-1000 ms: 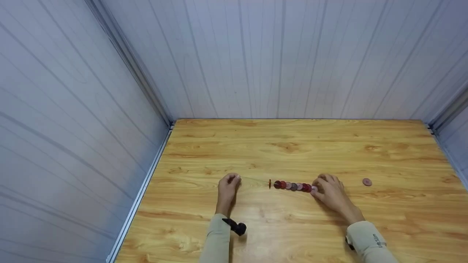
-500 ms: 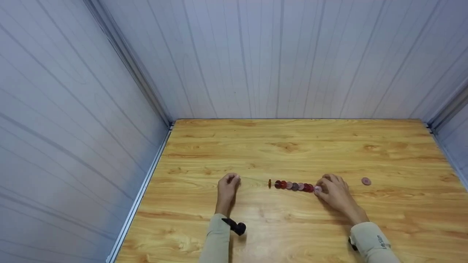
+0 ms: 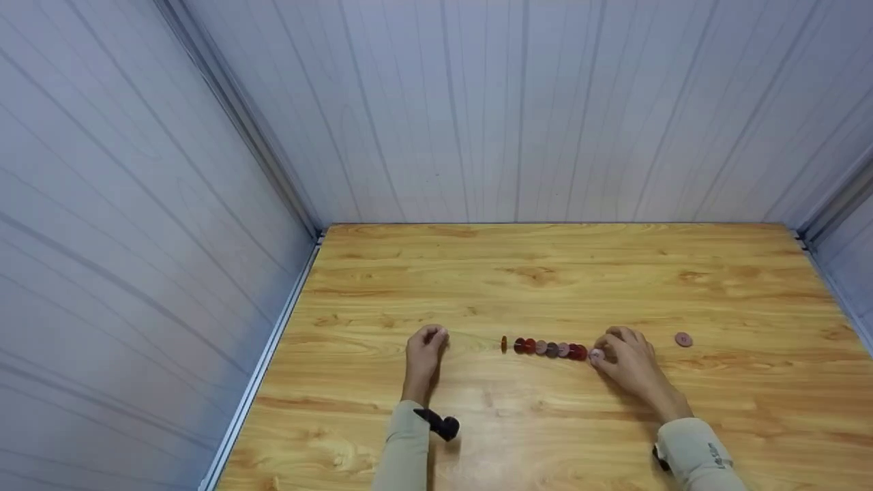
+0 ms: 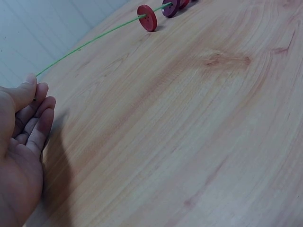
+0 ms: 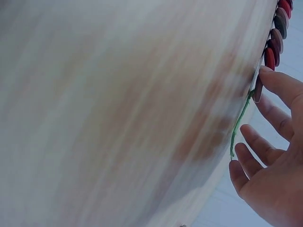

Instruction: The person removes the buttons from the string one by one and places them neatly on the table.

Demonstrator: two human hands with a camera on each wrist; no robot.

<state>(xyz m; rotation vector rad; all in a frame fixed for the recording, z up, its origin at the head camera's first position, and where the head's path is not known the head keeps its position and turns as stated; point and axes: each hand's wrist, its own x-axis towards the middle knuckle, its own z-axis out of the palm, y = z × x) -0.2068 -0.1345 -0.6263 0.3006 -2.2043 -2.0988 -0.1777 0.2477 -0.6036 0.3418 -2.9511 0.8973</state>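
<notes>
A row of overlapping red, pink and dark buttons is threaded on a green string above the wooden table. My left hand pinches the string between thumb and forefinger. From there the string runs taut to a red-orange button that stands on edge, a little apart from the row. At the row's right end my right hand pinches a pale pink button between thumb and forefinger. In the right wrist view a short green string tail hangs past that button, beside the loosely bent other fingers.
One loose pinkish button lies flat on the table, to the right of my right hand. Pale panel walls rise behind and at both sides. A black wrist mount sticks out from my left sleeve.
My right hand has shifted slightly to the right with the pale pink button, and the row has slid a little right with it. The left hand stays in place.
</notes>
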